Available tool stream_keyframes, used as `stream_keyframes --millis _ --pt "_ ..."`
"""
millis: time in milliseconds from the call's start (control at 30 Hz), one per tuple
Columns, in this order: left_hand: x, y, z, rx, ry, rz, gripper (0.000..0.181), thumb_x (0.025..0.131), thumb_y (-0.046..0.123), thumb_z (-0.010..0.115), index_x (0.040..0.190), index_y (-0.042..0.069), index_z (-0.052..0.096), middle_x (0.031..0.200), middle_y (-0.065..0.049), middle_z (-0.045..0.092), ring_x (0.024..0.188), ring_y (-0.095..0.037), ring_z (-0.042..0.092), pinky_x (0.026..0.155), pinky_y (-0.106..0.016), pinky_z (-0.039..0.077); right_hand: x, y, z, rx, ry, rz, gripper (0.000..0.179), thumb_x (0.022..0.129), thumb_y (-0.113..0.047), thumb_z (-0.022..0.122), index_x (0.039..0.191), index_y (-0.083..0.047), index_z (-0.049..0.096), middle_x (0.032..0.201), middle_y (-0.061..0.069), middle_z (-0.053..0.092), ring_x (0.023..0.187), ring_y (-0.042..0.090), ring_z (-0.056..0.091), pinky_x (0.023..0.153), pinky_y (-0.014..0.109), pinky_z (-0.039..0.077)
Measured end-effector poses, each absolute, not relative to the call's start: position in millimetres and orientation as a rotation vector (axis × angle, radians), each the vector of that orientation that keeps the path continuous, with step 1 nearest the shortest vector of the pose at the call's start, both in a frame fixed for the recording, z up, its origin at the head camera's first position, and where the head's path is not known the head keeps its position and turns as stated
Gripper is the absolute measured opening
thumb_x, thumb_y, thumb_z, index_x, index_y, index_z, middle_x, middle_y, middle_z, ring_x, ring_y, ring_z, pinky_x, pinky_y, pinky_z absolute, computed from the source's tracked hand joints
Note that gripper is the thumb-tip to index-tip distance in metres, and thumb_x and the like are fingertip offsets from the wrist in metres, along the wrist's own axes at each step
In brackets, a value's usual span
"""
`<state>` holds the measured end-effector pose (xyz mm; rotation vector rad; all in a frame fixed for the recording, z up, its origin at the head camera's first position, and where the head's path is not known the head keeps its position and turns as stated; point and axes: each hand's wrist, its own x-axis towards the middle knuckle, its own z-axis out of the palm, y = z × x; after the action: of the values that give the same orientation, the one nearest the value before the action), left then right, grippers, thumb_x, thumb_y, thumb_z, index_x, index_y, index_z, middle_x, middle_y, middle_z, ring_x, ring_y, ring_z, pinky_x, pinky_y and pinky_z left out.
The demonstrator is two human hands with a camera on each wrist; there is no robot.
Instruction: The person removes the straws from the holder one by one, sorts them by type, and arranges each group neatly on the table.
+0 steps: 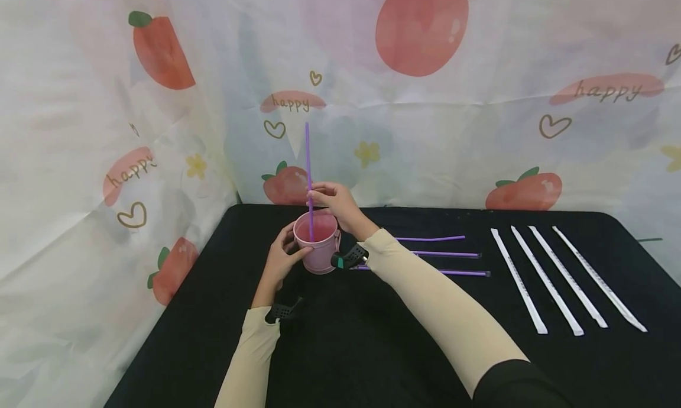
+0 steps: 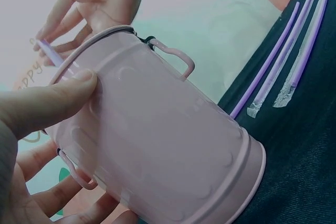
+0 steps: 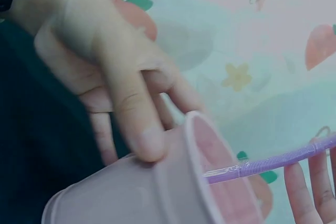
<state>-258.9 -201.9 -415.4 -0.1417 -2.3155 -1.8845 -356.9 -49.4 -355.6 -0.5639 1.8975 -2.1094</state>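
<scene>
A small pink bucket (image 1: 319,259) stands on the black tabletop, and my left hand (image 1: 279,261) grips it from the left. The left thumb (image 2: 79,85) presses on its outer wall just below the rim, and the fingers reach round the far side. One purple bendy straw (image 1: 307,154) stands upright in the bucket, its lower part inside. Over the rim, my right hand (image 1: 343,207) pinches this straw between thumb and fingers. The right wrist view shows the straw's ribbed bend, with clear film around it near the rim. Small loop handles (image 2: 178,59) stick out from the bucket's sides.
Three more purple straws (image 1: 452,255) lie side by side right of the bucket, partly behind the right forearm; some have clear wrappers. Several white paper-wrapped straws (image 1: 518,281) lie slanted farther right on the black table (image 1: 372,349). A printed fabric backdrop (image 1: 425,136) hangs behind and at left.
</scene>
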Motion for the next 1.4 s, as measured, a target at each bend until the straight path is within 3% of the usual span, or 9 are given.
stream_keyframes --millis 167,267,500,867,1167,1400 --pt "-258.2 -201.7 -413.8 -0.141 -2.314 -1.887 0.068 0.083 0.003 0.068 0.142 0.000 0.034 0.140 -0.028 0.041 0.130 -0.044 0.040 0.109 -0.056 0.033 -362.3 -46.1 -344.4 -0.552 1.853 -2.187 0.030 0.094 -0.010 0.056 0.119 0.006 0.057 0.092 0.001 0.064 0.084 0.014 0.066 0.089 0.048 0.053" --pt "-258.4 -201.8 -413.6 -0.139 -2.312 -1.892 0.068 0.083 0.004 0.068 0.142 0.000 0.035 0.140 -0.028 0.041 0.130 -0.044 0.040 0.110 -0.056 0.032 -364.3 -42.4 -335.9 -0.572 1.846 -2.214 0.031 0.093 -0.009 0.055 0.119 0.008 0.055 0.089 -0.002 0.063 0.079 0.010 0.064 0.088 0.049 0.054" --pt "-260.5 -202.2 -415.5 -0.131 -2.305 -1.912 0.069 0.082 0.004 0.070 0.142 0.002 0.035 0.139 -0.027 0.041 0.129 -0.044 0.042 0.108 -0.056 0.034 -364.8 -24.1 -309.5 -0.655 1.876 -2.221 0.030 0.093 -0.007 0.055 0.119 0.009 0.055 0.087 -0.003 0.064 0.085 0.019 0.064 0.077 0.039 0.059" --pt "-262.4 -203.7 -419.3 -0.139 -2.310 -1.885 0.070 0.081 0.004 0.070 0.142 0.002 0.035 0.140 -0.026 0.041 0.129 -0.044 0.041 0.108 -0.055 0.035 -354.5 13.1 -283.8 -0.742 1.912 -2.137 0.028 0.090 -0.003 0.058 0.115 0.010 0.057 0.082 -0.003 0.067 0.078 0.016 0.068 0.069 0.033 0.060" --pt "-262.6 -202.4 -417.8 -0.139 -2.305 -1.888 0.070 0.081 0.004 0.070 0.142 0.002 0.036 0.139 -0.026 0.042 0.130 -0.043 0.041 0.110 -0.054 0.032 -342.8 45.8 -274.8 -0.791 2.002 -2.020 0.011 0.089 -0.002 0.060 0.099 -0.005 0.065 0.086 -0.006 0.070 0.077 0.015 0.068 0.066 0.031 0.060" --pt "-259.8 -201.5 -415.7 -0.141 -2.301 -1.894 0.071 0.081 0.003 0.069 0.142 0.000 0.034 0.139 -0.029 0.040 0.131 -0.044 0.038 0.111 -0.054 0.031 -331.6 71.7 -277.0 -0.864 2.179 -1.737 0.018 0.088 -0.004 0.062 0.103 0.005 0.065 0.078 -0.007 0.069 0.074 0.011 0.067 0.065 0.031 0.059"
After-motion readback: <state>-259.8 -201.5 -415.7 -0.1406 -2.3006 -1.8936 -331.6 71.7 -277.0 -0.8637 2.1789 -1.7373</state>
